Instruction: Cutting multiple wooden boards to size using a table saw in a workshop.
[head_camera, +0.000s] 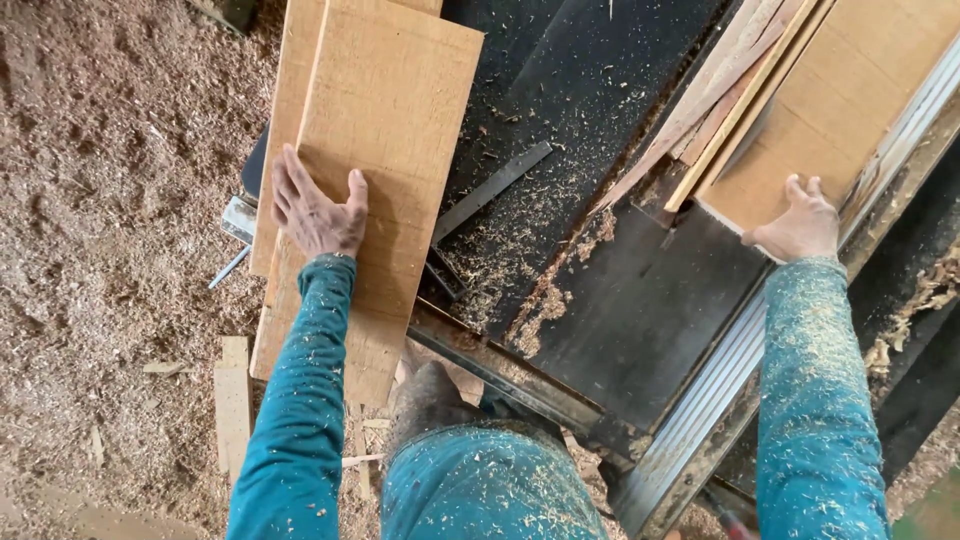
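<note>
Pressing flat, the left hand (318, 212) rests open-palmed on the stacked boards (375, 150) left of the saw table (640, 300). The right hand (803, 224) pushes a board (820, 120) across that table, fingers apparently uncurled. Loose strips (720, 90) beside it could snag and kick.

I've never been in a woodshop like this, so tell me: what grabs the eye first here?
Two teal sleeves dusted with sawdust reach over a dark saw table. The left hand lies flat on a stack of pale boards at the left; the right hand presses the near end of another board at the right. Sawdust covers the floor.
</note>
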